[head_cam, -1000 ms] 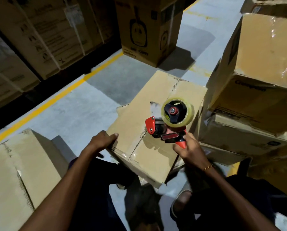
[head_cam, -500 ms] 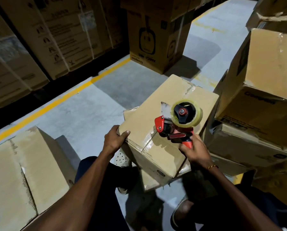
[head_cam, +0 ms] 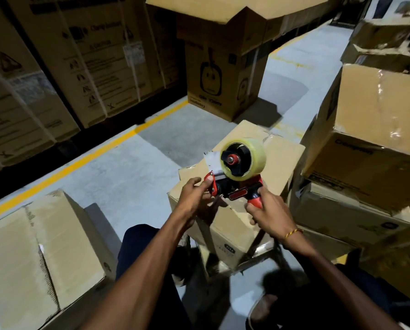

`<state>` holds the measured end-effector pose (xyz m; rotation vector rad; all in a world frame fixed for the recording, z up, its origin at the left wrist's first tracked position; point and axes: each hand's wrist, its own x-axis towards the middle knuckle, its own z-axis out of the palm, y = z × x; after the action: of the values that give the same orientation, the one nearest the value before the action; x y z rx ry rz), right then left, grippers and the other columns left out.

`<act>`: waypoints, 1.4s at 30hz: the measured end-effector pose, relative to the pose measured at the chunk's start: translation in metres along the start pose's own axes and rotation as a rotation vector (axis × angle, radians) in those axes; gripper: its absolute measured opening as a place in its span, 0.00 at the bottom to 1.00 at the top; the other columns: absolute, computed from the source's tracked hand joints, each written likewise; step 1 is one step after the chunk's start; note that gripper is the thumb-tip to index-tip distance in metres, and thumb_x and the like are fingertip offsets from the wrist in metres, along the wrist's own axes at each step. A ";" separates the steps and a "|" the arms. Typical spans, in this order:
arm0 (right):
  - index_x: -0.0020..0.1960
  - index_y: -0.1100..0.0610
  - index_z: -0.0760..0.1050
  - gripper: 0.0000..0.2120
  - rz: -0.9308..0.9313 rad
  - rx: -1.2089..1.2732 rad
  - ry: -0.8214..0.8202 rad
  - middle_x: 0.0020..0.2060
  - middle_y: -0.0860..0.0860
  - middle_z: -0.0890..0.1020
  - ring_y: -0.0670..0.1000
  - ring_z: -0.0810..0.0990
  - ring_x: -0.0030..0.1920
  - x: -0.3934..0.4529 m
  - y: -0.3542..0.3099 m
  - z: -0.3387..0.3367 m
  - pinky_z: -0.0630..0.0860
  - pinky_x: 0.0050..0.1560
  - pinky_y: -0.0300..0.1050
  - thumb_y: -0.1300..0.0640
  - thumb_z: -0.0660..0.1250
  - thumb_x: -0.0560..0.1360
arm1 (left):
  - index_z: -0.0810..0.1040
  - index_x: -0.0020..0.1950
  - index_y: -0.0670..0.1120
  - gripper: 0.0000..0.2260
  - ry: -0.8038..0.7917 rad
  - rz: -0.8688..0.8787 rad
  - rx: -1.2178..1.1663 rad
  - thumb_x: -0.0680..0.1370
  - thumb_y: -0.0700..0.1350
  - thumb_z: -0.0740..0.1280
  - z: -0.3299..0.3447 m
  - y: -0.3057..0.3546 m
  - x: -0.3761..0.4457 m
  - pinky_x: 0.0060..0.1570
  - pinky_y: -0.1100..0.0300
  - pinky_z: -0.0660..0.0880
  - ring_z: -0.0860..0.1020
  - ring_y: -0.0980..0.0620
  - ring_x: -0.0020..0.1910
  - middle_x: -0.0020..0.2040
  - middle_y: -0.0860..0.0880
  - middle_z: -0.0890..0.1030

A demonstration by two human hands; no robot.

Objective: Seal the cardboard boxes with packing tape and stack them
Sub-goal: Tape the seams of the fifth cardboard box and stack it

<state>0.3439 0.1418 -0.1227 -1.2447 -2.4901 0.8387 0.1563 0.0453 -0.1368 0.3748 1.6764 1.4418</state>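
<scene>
A plain cardboard box (head_cam: 277,158) stands in front of me on the floor, tilted with one corner toward me. Above its near top edge I hold a red tape dispenser (head_cam: 237,184) with a roll of clear packing tape (head_cam: 243,159). My right hand (head_cam: 268,210) grips the dispenser's red handle. My left hand (head_cam: 194,196) reaches to the dispenser's front end, its fingers pinching at the red blade guard where the loose tape end sticks up.
A sealed box (head_cam: 44,253) lies at the left near my knee. Stacked boxes (head_cam: 370,144) rise at the right. A tall printed carton (head_cam: 225,67) with open flaps stands ahead. Strapped cartons (head_cam: 63,63) line the left behind a yellow floor line (head_cam: 84,158).
My left hand has left the box's near corner and moved right to the dispenser's front end. The dispenser has lifted slightly off the box top. The view has tilted up.
</scene>
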 end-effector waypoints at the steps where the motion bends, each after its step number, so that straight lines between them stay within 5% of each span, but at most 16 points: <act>1: 0.51 0.52 0.70 0.08 0.001 0.027 0.002 0.39 0.49 0.82 0.49 0.84 0.31 -0.003 -0.003 -0.003 0.81 0.43 0.53 0.51 0.67 0.76 | 0.72 0.71 0.48 0.24 -0.064 -0.022 -0.115 0.78 0.55 0.71 -0.001 0.001 -0.004 0.40 0.58 0.79 0.83 0.50 0.50 0.56 0.48 0.83; 3: 0.52 0.52 0.70 0.08 -0.013 0.046 0.003 0.39 0.50 0.82 0.48 0.83 0.27 -0.010 -0.009 -0.007 0.81 0.41 0.54 0.50 0.67 0.77 | 0.75 0.69 0.51 0.25 -0.140 0.010 -0.197 0.74 0.56 0.75 -0.004 0.002 -0.010 0.42 0.57 0.79 0.83 0.48 0.53 0.57 0.47 0.84; 6: 0.51 0.51 0.69 0.13 -0.040 -0.022 0.018 0.44 0.54 0.82 0.57 0.83 0.38 -0.022 -0.016 -0.011 0.80 0.40 0.55 0.45 0.68 0.76 | 0.77 0.62 0.49 0.21 -0.125 0.115 -0.138 0.73 0.51 0.78 0.002 0.007 -0.015 0.53 0.48 0.78 0.83 0.46 0.55 0.55 0.48 0.85; 11: 0.53 0.54 0.71 0.16 -0.100 -0.105 0.076 0.46 0.53 0.80 0.59 0.80 0.47 -0.029 -0.024 -0.020 0.71 0.40 0.49 0.43 0.69 0.77 | 0.79 0.56 0.45 0.09 -0.053 0.201 -0.080 0.77 0.40 0.73 0.006 0.016 -0.025 0.43 0.59 0.79 0.84 0.51 0.48 0.48 0.49 0.86; 16: 0.57 0.48 0.59 0.23 -0.093 0.000 0.139 0.34 0.49 0.77 0.57 0.79 0.36 -0.035 -0.025 -0.017 0.73 0.33 0.49 0.42 0.71 0.76 | 0.81 0.56 0.45 0.08 -0.039 0.231 -0.040 0.77 0.41 0.74 0.001 0.014 -0.031 0.43 0.55 0.76 0.81 0.57 0.37 0.41 0.52 0.84; 18: 0.62 0.45 0.58 0.24 -0.151 -0.017 0.145 0.29 0.47 0.73 0.53 0.76 0.32 -0.037 -0.028 -0.018 0.73 0.33 0.49 0.43 0.70 0.77 | 0.81 0.56 0.44 0.08 -0.050 0.233 -0.064 0.77 0.41 0.73 -0.002 0.015 -0.034 0.45 0.53 0.78 0.82 0.53 0.40 0.42 0.50 0.84; 23: 0.69 0.42 0.59 0.26 -0.281 -0.068 -0.060 0.32 0.49 0.75 0.47 0.76 0.34 -0.040 -0.036 -0.033 0.68 0.33 0.44 0.45 0.70 0.78 | 0.82 0.58 0.44 0.10 -0.074 0.235 -0.121 0.77 0.39 0.73 -0.012 0.017 -0.039 0.57 0.46 0.81 0.84 0.41 0.54 0.52 0.42 0.86; 27: 0.71 0.40 0.58 0.31 -0.204 0.075 -0.268 0.47 0.53 0.79 0.59 0.84 0.36 -0.035 -0.043 -0.043 0.82 0.32 0.47 0.49 0.74 0.77 | 0.83 0.57 0.45 0.10 -0.081 0.221 -0.136 0.77 0.39 0.73 -0.019 0.018 -0.043 0.58 0.42 0.80 0.83 0.39 0.56 0.53 0.42 0.85; 32: 0.72 0.37 0.61 0.31 -0.177 0.040 -0.133 0.47 0.54 0.79 0.58 0.83 0.36 -0.042 -0.053 -0.046 0.82 0.31 0.54 0.53 0.72 0.76 | 0.81 0.57 0.47 0.07 -0.111 0.215 -0.265 0.80 0.45 0.70 -0.023 0.019 -0.053 0.48 0.50 0.81 0.84 0.43 0.51 0.54 0.43 0.85; 36: 0.71 0.38 0.63 0.28 -0.185 0.075 -0.067 0.45 0.52 0.79 0.57 0.83 0.35 -0.049 -0.064 -0.050 0.82 0.29 0.52 0.55 0.69 0.76 | 0.78 0.62 0.48 0.18 -0.040 -0.006 -0.583 0.83 0.60 0.60 -0.030 0.027 -0.046 0.48 0.48 0.83 0.82 0.43 0.52 0.50 0.41 0.82; 39: 0.68 0.36 0.63 0.27 -0.210 0.092 -0.023 0.44 0.51 0.80 0.56 0.83 0.34 -0.055 -0.072 -0.055 0.82 0.29 0.54 0.55 0.69 0.76 | 0.77 0.63 0.42 0.16 -0.007 -0.141 -0.578 0.83 0.53 0.65 -0.032 0.035 -0.041 0.34 0.53 0.83 0.84 0.43 0.43 0.49 0.37 0.81; 42: 0.69 0.37 0.63 0.28 -0.238 -0.014 0.016 0.40 0.47 0.79 0.51 0.80 0.37 -0.058 -0.072 -0.060 0.82 0.40 0.57 0.53 0.70 0.75 | 0.78 0.65 0.38 0.15 -0.105 -0.180 -0.515 0.80 0.43 0.69 -0.029 0.039 -0.038 0.32 0.56 0.83 0.84 0.47 0.35 0.44 0.38 0.84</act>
<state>0.3590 0.0851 -0.0297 -0.9299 -2.5694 0.7489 0.1445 0.0112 -0.0871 0.0110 1.1662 1.6183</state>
